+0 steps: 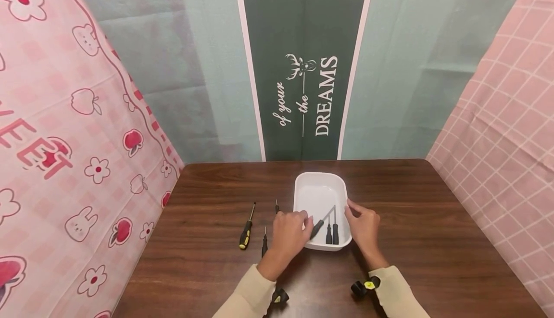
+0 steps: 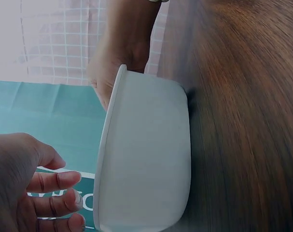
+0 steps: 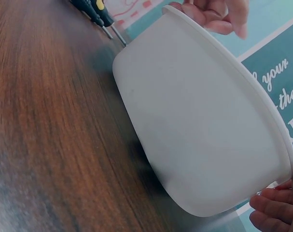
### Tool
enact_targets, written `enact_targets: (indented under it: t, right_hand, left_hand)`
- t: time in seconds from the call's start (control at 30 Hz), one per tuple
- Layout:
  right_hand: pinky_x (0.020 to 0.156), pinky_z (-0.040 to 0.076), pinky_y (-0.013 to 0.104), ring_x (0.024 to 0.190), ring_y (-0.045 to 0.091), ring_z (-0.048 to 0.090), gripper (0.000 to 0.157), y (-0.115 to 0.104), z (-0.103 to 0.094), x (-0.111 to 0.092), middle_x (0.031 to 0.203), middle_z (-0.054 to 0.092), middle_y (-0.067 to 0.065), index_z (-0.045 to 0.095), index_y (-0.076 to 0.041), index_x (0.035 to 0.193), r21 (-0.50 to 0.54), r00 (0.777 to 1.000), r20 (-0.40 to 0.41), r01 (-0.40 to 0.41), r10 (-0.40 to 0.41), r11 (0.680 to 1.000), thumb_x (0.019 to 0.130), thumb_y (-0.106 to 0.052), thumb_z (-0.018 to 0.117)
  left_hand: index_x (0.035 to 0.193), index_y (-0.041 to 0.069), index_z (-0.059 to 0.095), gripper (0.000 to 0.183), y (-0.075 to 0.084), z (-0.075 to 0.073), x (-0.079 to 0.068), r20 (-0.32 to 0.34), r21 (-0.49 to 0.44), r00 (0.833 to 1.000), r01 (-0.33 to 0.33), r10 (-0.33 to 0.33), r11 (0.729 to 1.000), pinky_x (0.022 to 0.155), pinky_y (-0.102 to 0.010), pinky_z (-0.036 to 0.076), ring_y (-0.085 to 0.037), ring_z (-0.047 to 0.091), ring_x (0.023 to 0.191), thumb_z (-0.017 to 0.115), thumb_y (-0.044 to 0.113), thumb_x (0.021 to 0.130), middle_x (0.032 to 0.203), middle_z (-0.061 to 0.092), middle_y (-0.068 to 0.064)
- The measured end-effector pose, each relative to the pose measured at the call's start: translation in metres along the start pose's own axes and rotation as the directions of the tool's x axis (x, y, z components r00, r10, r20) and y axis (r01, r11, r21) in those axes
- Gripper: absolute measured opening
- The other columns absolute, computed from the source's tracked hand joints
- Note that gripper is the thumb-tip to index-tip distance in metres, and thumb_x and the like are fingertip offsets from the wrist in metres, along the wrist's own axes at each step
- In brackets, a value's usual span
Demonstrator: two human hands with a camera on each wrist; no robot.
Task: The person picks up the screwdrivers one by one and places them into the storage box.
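Note:
A white tray (image 1: 318,188) stands on the table with three dark-handled screwdrivers inside. Two of them, one a black screwdriver (image 1: 335,234), lie side by side near its front right; a slanted screwdriver (image 1: 318,229) crosses toward them. Over the tray's front left edge hovers my left hand (image 1: 291,231), fingers loosely bent and holding nothing in the left wrist view. My right hand (image 1: 364,224) pinches the tray's right rim between thumb and fingers. In the right wrist view, the tray's outer wall (image 3: 194,111) hides its contents.
Left of the tray lies a yellow-and-black screwdriver (image 1: 245,234). Closer in is a thin black screwdriver (image 1: 265,246), and another screwdriver (image 1: 277,206) is partly hidden behind the left hand. Patterned cloths surround the brown wooden table (image 1: 207,279) at the back and sides.

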State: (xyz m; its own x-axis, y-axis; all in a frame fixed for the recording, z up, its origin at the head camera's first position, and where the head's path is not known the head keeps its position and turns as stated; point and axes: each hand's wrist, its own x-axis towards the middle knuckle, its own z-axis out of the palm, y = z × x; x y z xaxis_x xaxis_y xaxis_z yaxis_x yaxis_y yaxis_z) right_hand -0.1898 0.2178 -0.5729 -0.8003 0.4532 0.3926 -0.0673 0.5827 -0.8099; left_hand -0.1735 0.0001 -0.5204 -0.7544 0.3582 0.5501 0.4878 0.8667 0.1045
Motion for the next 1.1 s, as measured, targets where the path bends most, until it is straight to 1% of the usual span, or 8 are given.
enact_targets:
  t: [0.2,0.33,0.43,0.57,0.73,0.87,0.93,1.1]
  right_hand:
    - [0.087,0.052,0.053,0.105,0.04,0.068,0.024,-0.001,0.0,0.001,0.105,0.072,0.02,0.077,-0.003,0.11,-0.005,1.0,0.006,-0.011,0.011,1.0,0.087,-0.007,0.076]
    - [0.087,0.052,0.054,0.106,0.041,0.068,0.024,-0.002,-0.001,0.0,0.106,0.071,0.021,0.076,-0.003,0.111,-0.002,1.0,0.018,-0.014,0.014,1.0,0.088,-0.008,0.076]
    - [0.086,0.053,0.054,0.105,0.041,0.069,0.024,-0.003,-0.002,-0.001,0.106,0.072,0.021,0.077,-0.003,0.111,0.0,1.0,0.019,-0.012,0.012,1.0,0.087,-0.007,0.076]
    - [0.086,0.052,0.053,0.105,0.04,0.069,0.024,-0.003,-0.002,-0.001,0.106,0.072,0.021,0.077,-0.003,0.11,0.004,1.0,0.012,-0.007,0.007,1.0,0.087,-0.007,0.076]
    - [0.086,0.053,0.054,0.106,0.04,0.069,0.023,-0.004,-0.002,0.002,0.107,0.072,0.02,0.077,-0.003,0.11,0.002,1.0,0.019,-0.002,0.002,1.0,0.087,-0.007,0.076]
    - [0.086,0.052,0.054,0.106,0.04,0.068,0.024,-0.004,-0.002,0.005,0.107,0.071,0.02,0.076,-0.003,0.111,0.001,1.0,0.023,0.003,-0.003,1.0,0.088,-0.007,0.076]
    - [0.086,0.052,0.054,0.106,0.041,0.068,0.024,-0.004,-0.002,0.005,0.107,0.071,0.021,0.076,-0.002,0.111,0.0,1.0,0.023,0.007,-0.007,1.0,0.088,-0.007,0.076]
    - [0.084,0.053,0.053,0.104,0.04,0.069,0.023,-0.006,-0.003,0.006,0.105,0.072,0.02,0.077,-0.002,0.11,-0.007,1.0,0.014,0.02,-0.02,1.0,0.087,-0.006,0.077]
  left_hand:
    - [0.067,0.02,0.063,0.029,-0.009,-0.001,-0.004,0.01,0.002,1.0,0.024,-0.024,1.0,0.056,-0.031,0.038,-0.016,0.059,0.053,0.068,0.032,0.093,0.058,0.063,0.004]
    - [0.067,0.02,0.063,0.029,-0.013,-0.001,-0.007,0.026,-0.01,0.999,0.045,-0.045,0.999,0.056,-0.031,0.036,-0.016,0.057,0.052,0.069,0.032,0.093,0.058,0.063,0.004]
    - [0.067,0.019,0.064,0.029,-0.016,-0.001,-0.01,0.029,-0.016,0.998,0.049,-0.049,0.999,0.056,-0.031,0.035,-0.016,0.056,0.052,0.069,0.031,0.093,0.058,0.062,0.004]
    - [0.068,0.017,0.065,0.029,-0.021,-0.001,-0.013,0.028,-0.006,0.998,0.056,-0.055,0.998,0.055,-0.032,0.035,-0.017,0.054,0.051,0.069,0.031,0.093,0.056,0.06,0.004]
    - [0.065,0.018,0.061,0.032,-0.028,-0.002,-0.016,0.029,0.016,0.996,0.089,-0.09,0.996,0.054,-0.033,0.036,-0.017,0.051,0.049,0.069,0.033,0.093,0.054,0.055,0.004]
    - [0.064,0.019,0.058,0.033,-0.033,-0.002,-0.018,0.007,0.023,0.995,0.095,-0.095,0.995,0.053,-0.034,0.038,-0.019,0.053,0.049,0.07,0.032,0.092,0.054,0.055,0.004]
    - [0.065,0.019,0.059,0.031,-0.035,-0.001,-0.019,0.0,0.025,0.995,0.1,-0.1,0.995,0.052,-0.036,0.04,-0.02,0.055,0.05,0.07,0.032,0.091,0.055,0.057,0.003]
    - [0.067,0.018,0.062,0.029,-0.042,-0.001,-0.022,0.017,0.053,0.99,0.138,-0.139,0.989,0.048,-0.037,0.04,-0.024,0.057,0.05,0.07,0.033,0.091,0.054,0.057,0.0]
